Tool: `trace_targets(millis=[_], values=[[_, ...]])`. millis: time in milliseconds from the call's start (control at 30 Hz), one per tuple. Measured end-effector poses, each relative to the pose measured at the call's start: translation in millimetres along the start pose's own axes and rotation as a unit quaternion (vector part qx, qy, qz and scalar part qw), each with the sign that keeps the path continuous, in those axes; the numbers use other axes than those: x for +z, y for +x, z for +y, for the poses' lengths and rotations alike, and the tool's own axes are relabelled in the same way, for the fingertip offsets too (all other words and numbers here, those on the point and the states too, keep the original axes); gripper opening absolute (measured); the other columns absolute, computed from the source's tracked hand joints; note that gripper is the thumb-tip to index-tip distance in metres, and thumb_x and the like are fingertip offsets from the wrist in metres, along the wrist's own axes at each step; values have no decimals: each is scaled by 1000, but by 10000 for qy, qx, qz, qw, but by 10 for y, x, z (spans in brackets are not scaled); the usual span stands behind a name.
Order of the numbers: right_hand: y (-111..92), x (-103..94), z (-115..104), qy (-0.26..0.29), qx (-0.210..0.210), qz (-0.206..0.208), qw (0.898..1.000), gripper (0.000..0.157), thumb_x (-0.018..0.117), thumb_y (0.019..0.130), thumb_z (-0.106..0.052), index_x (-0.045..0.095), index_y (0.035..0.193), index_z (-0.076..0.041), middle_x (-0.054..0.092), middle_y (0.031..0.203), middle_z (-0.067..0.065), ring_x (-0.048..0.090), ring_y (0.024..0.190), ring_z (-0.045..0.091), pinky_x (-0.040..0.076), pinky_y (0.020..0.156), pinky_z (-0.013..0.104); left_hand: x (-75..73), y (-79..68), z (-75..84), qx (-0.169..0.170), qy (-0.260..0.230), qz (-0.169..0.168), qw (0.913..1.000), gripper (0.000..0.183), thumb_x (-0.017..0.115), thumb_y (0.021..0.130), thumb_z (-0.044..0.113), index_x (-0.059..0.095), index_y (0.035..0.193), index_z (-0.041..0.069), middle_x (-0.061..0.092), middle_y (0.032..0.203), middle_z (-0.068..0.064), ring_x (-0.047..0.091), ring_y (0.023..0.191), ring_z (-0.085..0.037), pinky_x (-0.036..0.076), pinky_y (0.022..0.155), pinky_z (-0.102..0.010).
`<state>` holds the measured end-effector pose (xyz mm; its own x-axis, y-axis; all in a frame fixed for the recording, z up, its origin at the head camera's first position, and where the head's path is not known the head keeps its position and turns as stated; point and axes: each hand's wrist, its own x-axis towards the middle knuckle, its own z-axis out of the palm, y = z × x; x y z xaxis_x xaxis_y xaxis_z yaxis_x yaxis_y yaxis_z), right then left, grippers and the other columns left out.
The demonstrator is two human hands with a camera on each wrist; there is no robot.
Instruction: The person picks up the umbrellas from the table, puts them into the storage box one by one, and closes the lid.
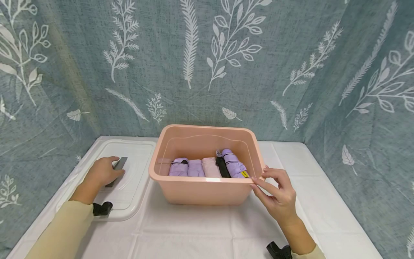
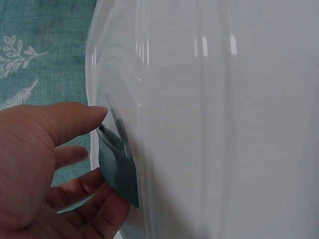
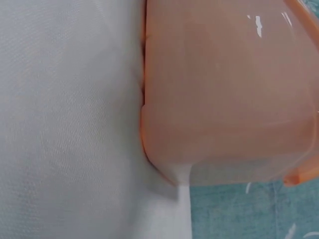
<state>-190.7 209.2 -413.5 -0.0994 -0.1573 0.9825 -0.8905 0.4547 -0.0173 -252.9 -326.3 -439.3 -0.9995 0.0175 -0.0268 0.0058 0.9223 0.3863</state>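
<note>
A peach plastic storage bin (image 1: 203, 192) stands on the white-covered table, its top uncovered. My right hand (image 1: 279, 196) pinches its front right rim between thumb and fingers. The right wrist view shows the bin's outer wall (image 3: 224, 89) but no fingers. To the left lies a clear plastic lid (image 1: 137, 172) bearing a dark grey strip, like a handle (image 1: 119, 167). My left hand (image 1: 100, 174) holds this strip, thumb at one end and fingers curled by the other in the left wrist view. Inside the bin, rolled bundles like folded umbrellas (image 1: 232, 163) sit in a row.
The row holds lavender bundles (image 1: 195, 168), a pink one (image 1: 211, 167) and a slim black one (image 1: 222, 167). A teal curtain (image 1: 200, 104) with white leaf prints hangs behind and at both sides. White cloth (image 1: 184, 230) covers the tabletop.
</note>
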Motion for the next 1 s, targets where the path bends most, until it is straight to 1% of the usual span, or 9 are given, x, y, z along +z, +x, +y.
trace_targets(millis=[167,267,400,533,633,700,767,900,1000], values=[[-21,15,1,38,-26,155,9999,23,79,92,-21,82,83,0,62,83,24,63,90,39,56,104,32,6,4,-47,121,-126,-22,9998,62,71,92,22,52,136,-17,66,89,-23,55,68,-23,46,60,-34],[-35,23,5,39,-25,202,9998,23,79,92,-21,82,83,0,62,83,25,64,90,39,56,103,32,6,6,-75,184,-146,-75,9997,59,72,92,21,55,135,-15,65,92,-23,52,70,-23,43,61,-33],[-46,30,6,37,-9,227,9997,23,79,92,-21,82,83,-1,61,84,25,64,90,39,56,103,33,3,10,-102,254,-142,-145,9995,57,72,92,20,57,134,-14,65,100,-29,57,80,-30,50,71,-42],[-55,37,2,91,53,237,9997,23,79,92,-21,82,83,0,61,85,26,64,92,38,56,104,33,4,15,-124,234,-238,-276,9991,56,72,93,19,56,137,-11,61,118,-39,62,100,-46,53,83,-55],[-60,41,-3,129,126,235,9996,23,79,92,-22,82,83,0,60,85,26,64,93,37,55,105,33,6,21,-145,225,-354,-383,9984,56,72,94,19,56,140,-9,56,128,-43,59,110,-51,53,87,-57],[-56,44,-11,157,170,252,9994,24,79,92,-22,82,83,0,60,85,27,64,94,37,55,105,33,8,27,-160,207,-441,-432,9979,56,72,94,19,55,141,-8,54,130,-44,59,107,-48,54,84,-53],[-52,48,-19,177,213,264,9993,24,79,92,-22,81,83,1,59,85,27,65,95,36,55,105,32,7,35,-175,189,-568,-502,9969,57,72,95,20,53,142,-8,55,128,-42,58,97,-41,53,74,-45],[-36,57,-38,222,261,292,9990,26,79,92,-22,81,82,1,59,85,28,65,96,34,55,105,32,-1,40,-200,195,-770,-620,9949,59,72,95,20,51,143,-8,57,118,-35,51,82,-28,42,61,-33],[-19,63,-48,231,254,308,9989,27,79,92,-22,81,81,2,58,84,28,64,96,34,55,105,32,-14,39,-223,265,-799,-681,9941,60,73,95,22,52,144,-7,57,123,-36,52,86,-29,45,67,-34]])
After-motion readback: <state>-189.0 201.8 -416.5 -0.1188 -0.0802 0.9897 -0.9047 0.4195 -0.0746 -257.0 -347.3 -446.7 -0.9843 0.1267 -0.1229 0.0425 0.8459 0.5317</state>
